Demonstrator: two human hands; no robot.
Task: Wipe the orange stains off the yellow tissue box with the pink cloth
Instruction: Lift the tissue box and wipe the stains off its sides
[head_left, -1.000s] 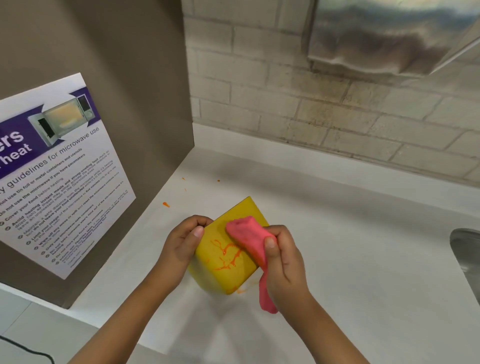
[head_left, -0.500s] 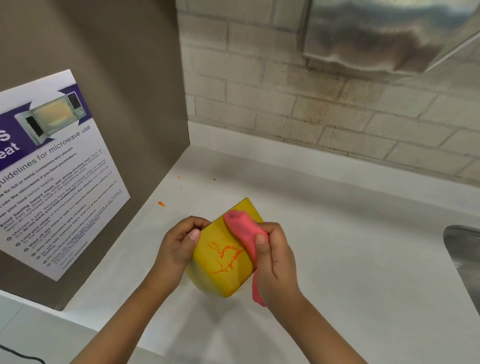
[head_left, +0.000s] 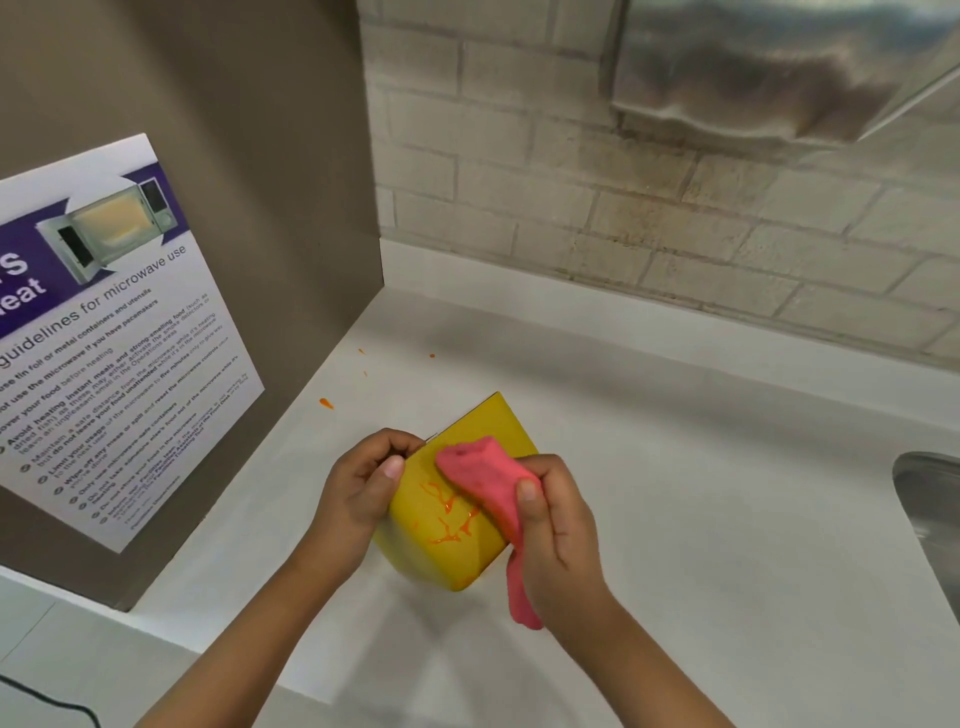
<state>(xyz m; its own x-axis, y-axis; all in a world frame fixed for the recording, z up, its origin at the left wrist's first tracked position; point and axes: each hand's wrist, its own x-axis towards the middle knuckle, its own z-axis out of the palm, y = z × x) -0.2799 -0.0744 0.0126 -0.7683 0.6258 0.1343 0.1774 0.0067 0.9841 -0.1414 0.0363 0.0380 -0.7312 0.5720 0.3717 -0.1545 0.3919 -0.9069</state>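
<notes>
A yellow tissue box (head_left: 441, 556) is tilted up off the white counter, one flat face turned toward me. Orange stains (head_left: 451, 519) run in thin branching lines across that face. My left hand (head_left: 358, 493) grips the box by its left edge, thumb on the front. My right hand (head_left: 558, 530) is closed on a pink cloth (head_left: 480, 470), whose bunched top end presses on the upper right of the stained face. The cloth's tail hangs down beside my right wrist.
The white counter (head_left: 675, 519) carries small orange drops (head_left: 325, 403) near the left. A brown panel with a microwave guidelines poster (head_left: 104, 332) stands on the left. A brick wall rises behind, a steel dispenser (head_left: 779, 67) hangs above, and a metal sink (head_left: 930, 514) lies at right.
The pink cloth and my right hand have shifted a little down and left across the box face, closer to the stains. My left hand keeps its grip on the box.
</notes>
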